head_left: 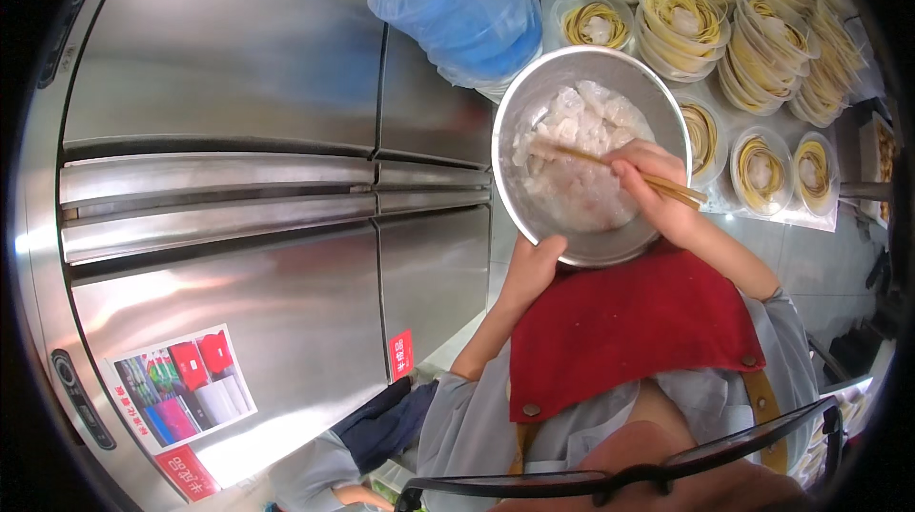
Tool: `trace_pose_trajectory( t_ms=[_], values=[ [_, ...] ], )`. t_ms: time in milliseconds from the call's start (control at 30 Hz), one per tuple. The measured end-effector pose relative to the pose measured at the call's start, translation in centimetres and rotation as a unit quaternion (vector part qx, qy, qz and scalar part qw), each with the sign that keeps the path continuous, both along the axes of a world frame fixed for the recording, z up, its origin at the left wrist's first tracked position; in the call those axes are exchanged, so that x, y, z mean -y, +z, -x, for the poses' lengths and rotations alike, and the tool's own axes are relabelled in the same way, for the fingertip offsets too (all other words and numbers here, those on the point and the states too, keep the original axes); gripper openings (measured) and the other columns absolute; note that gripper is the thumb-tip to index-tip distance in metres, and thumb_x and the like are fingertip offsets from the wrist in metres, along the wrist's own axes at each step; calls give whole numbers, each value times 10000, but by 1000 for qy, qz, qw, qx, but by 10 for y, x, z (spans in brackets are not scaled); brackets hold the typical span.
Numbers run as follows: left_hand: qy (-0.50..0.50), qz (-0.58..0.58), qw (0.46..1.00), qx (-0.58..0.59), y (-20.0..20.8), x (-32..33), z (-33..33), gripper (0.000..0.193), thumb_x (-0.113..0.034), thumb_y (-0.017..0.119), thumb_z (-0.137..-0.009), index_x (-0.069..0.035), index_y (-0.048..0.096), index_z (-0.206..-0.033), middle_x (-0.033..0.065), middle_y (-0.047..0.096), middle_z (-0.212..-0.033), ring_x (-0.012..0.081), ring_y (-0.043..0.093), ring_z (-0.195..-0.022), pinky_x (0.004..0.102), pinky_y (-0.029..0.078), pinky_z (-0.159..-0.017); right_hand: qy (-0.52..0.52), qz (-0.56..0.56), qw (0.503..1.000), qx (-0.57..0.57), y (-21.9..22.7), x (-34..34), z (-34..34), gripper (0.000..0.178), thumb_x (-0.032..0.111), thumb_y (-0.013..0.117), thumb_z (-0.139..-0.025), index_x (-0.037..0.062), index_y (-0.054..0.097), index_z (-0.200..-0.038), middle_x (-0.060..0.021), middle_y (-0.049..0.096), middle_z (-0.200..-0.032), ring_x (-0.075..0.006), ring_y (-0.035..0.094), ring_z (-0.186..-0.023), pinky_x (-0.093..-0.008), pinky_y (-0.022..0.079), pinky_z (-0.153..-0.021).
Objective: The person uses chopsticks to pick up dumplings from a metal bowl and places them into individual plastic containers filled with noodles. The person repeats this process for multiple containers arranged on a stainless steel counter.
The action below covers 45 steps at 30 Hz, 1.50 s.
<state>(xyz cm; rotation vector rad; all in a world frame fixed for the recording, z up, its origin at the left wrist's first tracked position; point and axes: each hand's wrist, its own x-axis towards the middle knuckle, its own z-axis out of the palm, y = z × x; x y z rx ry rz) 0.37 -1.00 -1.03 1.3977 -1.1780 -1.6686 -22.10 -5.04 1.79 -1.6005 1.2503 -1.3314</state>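
Note:
A steel mixing bowl (607, 247) is held in front of my red apron, tilted so that its inside shows. Pale, wet, translucent pieces (583, 197) of what looks like raw meat or seafood lie in it; the exact kind is unclear. My left hand (536, 264) grips the bowl's near left rim, thumb over the edge and the other fingers hidden beneath. Wooden chopsticks (578, 153) are closed in my right hand (656, 186), which reaches over the right rim. Their tips are among the pale pieces.
Stacked clear plastic bowls of yellow noodle-like strands (682, 30) crowd the table (710, 92) beyond. A big blue water bottle (467, 11) in plastic wrap stands behind the bowl. Steel refrigerator doors (229, 64) fill the left. Another person's arm (357, 493) shows at the bottom.

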Motion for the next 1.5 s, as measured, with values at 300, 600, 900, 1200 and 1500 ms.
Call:
trace_pose_trajectory(
  t_ms=[300, 600, 900, 1200, 1500],
  values=[
    [-3, 3, 1000, 22, -3, -1, -1, 318, -66, 536, -832, 61, 559, -1123, 52, 614, -999, 144, 556, -928, 300, 456, -815, 49, -19, 999, -10, -4, -8, 8, 64, 45, 647, -863, -13, 671, -872, -118, 611, -756, -244, 594, -687, -334, 469, -642],
    [5, 20, 1000, -10, 4, 1, 4, 338, -59, 538, -824, 61, 545, -1140, 60, 604, -1033, 154, 546, -959, 306, 452, -832, -58, 55, 997, -20, -15, 0, 5, 77, 51, 626, -884, -14, 663, -906, -113, 610, -796, -238, 588, -711, -330, 463, -653],
    [-34, -26, 999, 1, 9, 3, 2, 469, -43, 495, -812, 76, 461, -1264, 105, 570, -1150, 195, 516, -1081, 305, 413, -936, -106, -127, 977, 135, -30, 8, 10, 195, 144, 555, -966, -22, 653, -944, -40, 608, -751, -118, 541, -637, -247, 436, -582],
    [-3, 9, 1000, 8, 3, -1, 4, 332, -95, 539, -831, 64, 548, -1122, 66, 598, -1025, 162, 542, -961, 317, 446, -845, -63, -228, 864, 444, -28, 26, 17, 285, 277, 539, -982, 4, 620, -1000, -38, 613, -747, -75, 526, -609, -195, 392, -526],
    [-7, -1, 1000, 15, 5, -2, 4, 341, -87, 533, -830, 66, 553, -1135, 74, 608, -1045, 169, 549, -982, 312, 444, -862, 9, 22, 1000, -1, -23, 11, 24, 95, 67, 639, -876, -18, 678, -894, -93, 628, -771, -186, 603, -657, -297, 474, -589]
  ],
)
